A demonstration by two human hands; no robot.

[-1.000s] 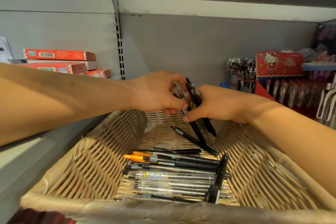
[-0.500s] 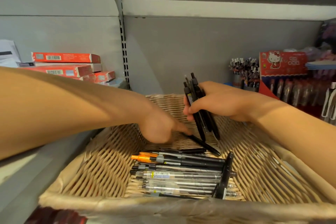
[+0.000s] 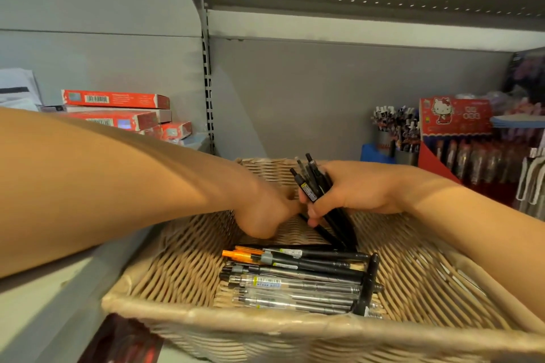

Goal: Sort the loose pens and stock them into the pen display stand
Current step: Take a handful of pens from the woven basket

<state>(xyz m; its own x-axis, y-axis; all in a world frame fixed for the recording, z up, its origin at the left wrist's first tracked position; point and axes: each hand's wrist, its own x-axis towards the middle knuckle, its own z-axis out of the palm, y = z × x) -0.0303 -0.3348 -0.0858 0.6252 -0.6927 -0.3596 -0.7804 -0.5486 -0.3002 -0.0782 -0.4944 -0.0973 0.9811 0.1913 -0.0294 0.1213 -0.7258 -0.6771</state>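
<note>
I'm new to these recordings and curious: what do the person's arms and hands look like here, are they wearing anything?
Both arms are bare, with no sleeve in view. The left hand and right hand wear no gloves, and no watch, bracelet or ring shows on the visible parts. The fingers are partly hidden, so small rings cannot be ruled out.

Bundle of black pens (image 3: 317, 186): gripped upright-tilted in right hand (image 3: 356, 188) | loose pens (image 3: 295, 277): black, clear, orange, lying sideways on wicker basket (image 3: 177, 268) floor
</note>
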